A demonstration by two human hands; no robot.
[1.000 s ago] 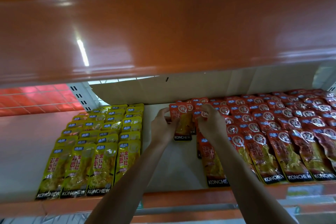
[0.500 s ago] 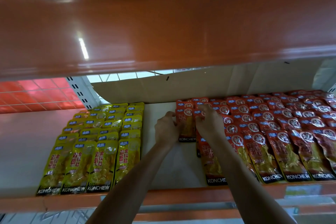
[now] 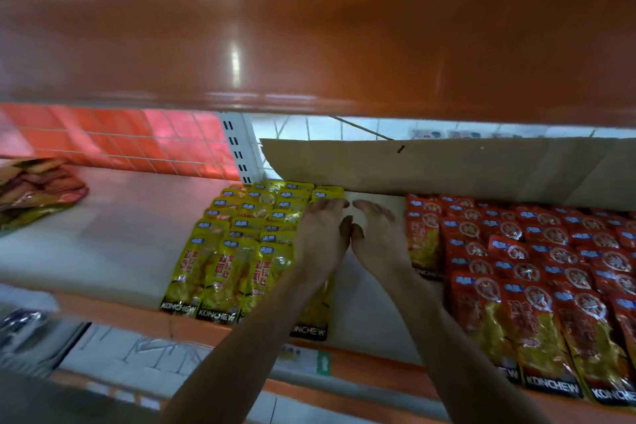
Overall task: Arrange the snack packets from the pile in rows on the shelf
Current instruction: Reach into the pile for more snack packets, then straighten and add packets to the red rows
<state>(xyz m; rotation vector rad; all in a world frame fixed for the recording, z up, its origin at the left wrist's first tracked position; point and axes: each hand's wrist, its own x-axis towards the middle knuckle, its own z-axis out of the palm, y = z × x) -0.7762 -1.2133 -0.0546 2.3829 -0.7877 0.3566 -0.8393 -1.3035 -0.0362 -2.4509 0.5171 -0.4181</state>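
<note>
Yellow snack packets (image 3: 237, 251) lie in overlapping rows on the white shelf (image 3: 113, 237), and red snack packets (image 3: 537, 268) fill rows to the right. Between the two blocks runs a bare strip of shelf. My left hand (image 3: 321, 237) and my right hand (image 3: 380, 237) reach into that strip side by side, fingers stretched forward, thumbs nearly touching, holding nothing. My left hand lies over the right edge of the yellow rows. My right hand is just left of the red rows. A loose pile of packets (image 3: 34, 189) sits at the far left of the shelf.
An orange shelf (image 3: 309, 38) overhangs close above. A brown cardboard sheet (image 3: 447, 169) leans along the back. A perforated white upright (image 3: 239, 151) and an orange wire grid (image 3: 120, 138) stand behind. The orange front lip (image 3: 344, 354) carries a price label.
Both hands have let go of the red packet they were setting down and shifted left into the gap, fingers now straight. The camera has swung left, bringing the pile into view.
</note>
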